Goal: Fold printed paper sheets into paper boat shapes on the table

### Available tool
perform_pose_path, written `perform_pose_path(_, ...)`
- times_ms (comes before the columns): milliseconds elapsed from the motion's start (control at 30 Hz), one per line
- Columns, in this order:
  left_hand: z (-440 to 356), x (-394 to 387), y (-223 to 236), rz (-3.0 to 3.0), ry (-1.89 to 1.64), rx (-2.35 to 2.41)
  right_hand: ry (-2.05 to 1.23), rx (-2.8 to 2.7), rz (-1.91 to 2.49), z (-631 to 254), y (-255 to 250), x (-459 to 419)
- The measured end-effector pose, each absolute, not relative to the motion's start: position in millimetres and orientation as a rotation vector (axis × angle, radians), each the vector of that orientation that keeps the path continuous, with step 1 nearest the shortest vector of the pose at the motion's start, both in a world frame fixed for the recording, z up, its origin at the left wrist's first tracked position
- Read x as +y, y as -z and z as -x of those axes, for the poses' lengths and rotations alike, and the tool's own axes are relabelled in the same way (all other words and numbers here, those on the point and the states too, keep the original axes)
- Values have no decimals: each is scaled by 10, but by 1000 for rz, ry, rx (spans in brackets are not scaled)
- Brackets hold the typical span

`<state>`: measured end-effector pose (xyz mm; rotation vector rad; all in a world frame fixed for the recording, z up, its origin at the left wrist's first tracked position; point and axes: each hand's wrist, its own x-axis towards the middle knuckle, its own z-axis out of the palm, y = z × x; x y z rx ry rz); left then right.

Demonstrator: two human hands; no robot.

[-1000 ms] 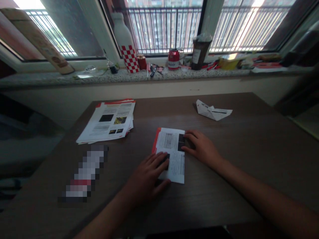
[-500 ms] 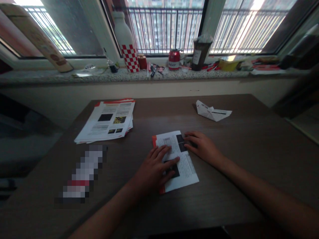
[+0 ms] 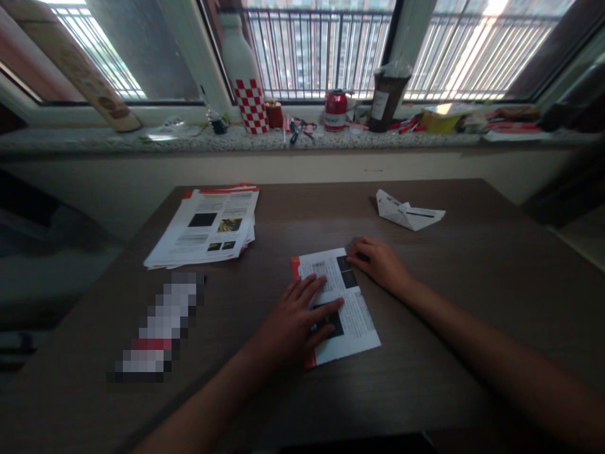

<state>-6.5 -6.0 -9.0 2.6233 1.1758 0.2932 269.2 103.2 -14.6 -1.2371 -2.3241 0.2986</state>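
Observation:
A printed sheet of paper (image 3: 362,321), with orange-red patches along its left side, lies on the table before me. My left hand (image 3: 302,315) rests flat on its left half with fingers spread, covering part of a dark picture. At the upper right edge of the sheet, my right hand (image 3: 378,261) has its thumb and fingertips drawn together in a pinch on the paper. Beyond that hand, a folded paper boat (image 3: 411,215) sits apart from both hands.
A stack of printed sheets (image 3: 203,221) lies at the back left of the table (image 3: 293,214). Nearer me is a pixelated oblong object (image 3: 158,328). On the windowsill stand a checkered bottle (image 3: 248,94), a red can (image 3: 335,110) and a dark drink cup (image 3: 385,101).
The fingers of my right hand have curled from outstretched into a pinch at the sheet's edge. My left hand stays spread on the paper. The whole view has shifted slightly.

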Motion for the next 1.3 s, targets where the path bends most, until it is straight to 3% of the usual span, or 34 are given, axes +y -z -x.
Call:
perform_pose_path(600,65,-54,79,-2625,-270,1176,-319,-2231,1303,-2581,167,1301)
perform_pose_path(1300,76,-38,121,-2569,-352,1155,-583,-2319,1210,-2757,125,1119)
